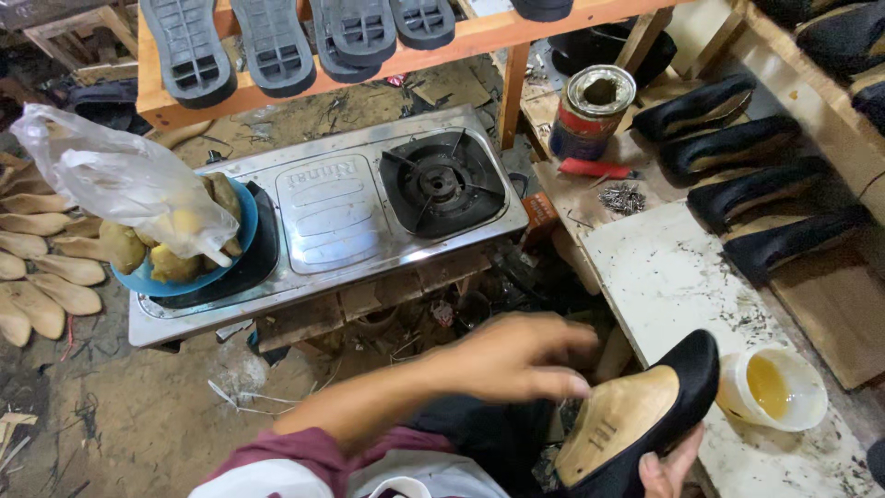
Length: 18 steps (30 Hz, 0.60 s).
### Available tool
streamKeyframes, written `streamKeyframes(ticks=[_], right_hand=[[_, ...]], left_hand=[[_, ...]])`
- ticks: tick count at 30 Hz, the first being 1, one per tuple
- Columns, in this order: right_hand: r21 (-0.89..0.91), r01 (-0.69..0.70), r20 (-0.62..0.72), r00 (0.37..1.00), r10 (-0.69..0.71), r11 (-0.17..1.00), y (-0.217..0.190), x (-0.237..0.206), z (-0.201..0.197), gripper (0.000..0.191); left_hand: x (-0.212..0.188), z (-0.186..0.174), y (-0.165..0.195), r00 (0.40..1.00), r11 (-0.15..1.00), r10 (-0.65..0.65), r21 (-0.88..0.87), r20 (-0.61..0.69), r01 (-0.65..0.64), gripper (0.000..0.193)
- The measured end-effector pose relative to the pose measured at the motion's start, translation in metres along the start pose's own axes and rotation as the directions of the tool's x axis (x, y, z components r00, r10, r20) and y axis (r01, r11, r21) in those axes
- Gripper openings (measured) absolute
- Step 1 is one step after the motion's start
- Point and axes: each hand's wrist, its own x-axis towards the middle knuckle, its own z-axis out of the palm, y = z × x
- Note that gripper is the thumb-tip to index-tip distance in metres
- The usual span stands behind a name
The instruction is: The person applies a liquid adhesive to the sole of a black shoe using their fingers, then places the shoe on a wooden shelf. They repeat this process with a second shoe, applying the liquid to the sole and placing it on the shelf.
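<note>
Cradled from below at the bottom edge of the view, a black shoe upper stretched over a pale wooden last [636, 420] rests in the right hand [671, 468], whose thumb and fingers curl up around the heel end — a grip that turns the open wooden face up toward the eyes. Crossing above it, the left hand [516, 358] hangs with fingers loosely bent and close together, holding nothing, its fingertips just beside the top of the last. Just to the right of the shoe, a small white cup of amber liquid [772, 388] stands on the scuffed white board [664, 267], apparently kept within easy reach. Farther off on the bench stand an open tin can [595, 109] with a heap of small nails [622, 197] near it. Finished black uppers [728, 148] lie in a row along the right, while grey soles [277, 41] line the wooden shelf. On the floor sits a two-burner steel stove [332, 207] — its left burner bearing a blue bowl of lumpy yellowish pieces [166, 254] under a clear plastic bag [120, 180]. Bare wooden lasts [41, 267] are stacked at the far left.
</note>
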Motion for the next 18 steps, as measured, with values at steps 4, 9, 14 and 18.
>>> streamKeyframes(ticks=[4, 9, 14, 18], right_hand=[[0.005, 0.033, 0.050, 0.998, -0.034, 0.999, 0.014, 0.000, -0.018, 0.107], [0.008, 0.087, 0.019, 0.996, -0.087, 0.996, 0.027, -0.004, -0.032, 0.107], [0.008, 0.105, 0.012, 0.994, -0.106, 0.994, 0.031, -0.010, -0.036, 0.107], [0.010, 0.110, 0.017, 0.994, -0.110, 0.994, 0.029, -0.010, -0.032, 0.107]], left_hand=[[-0.013, -0.105, 0.045, 0.851, 0.864, 0.344, 0.489, -0.398, -0.121, 0.046], [-0.014, -0.223, 0.101, 0.817, 0.226, 0.499, 0.954, -0.287, 0.197, 0.071], [-0.027, -0.289, 0.106, 0.867, 0.092, -0.247, 0.880, -0.433, 0.466, 0.066], [-0.045, -0.321, 0.082, 0.806, 0.261, 0.157, 0.811, -0.571, 0.524, 0.023]])
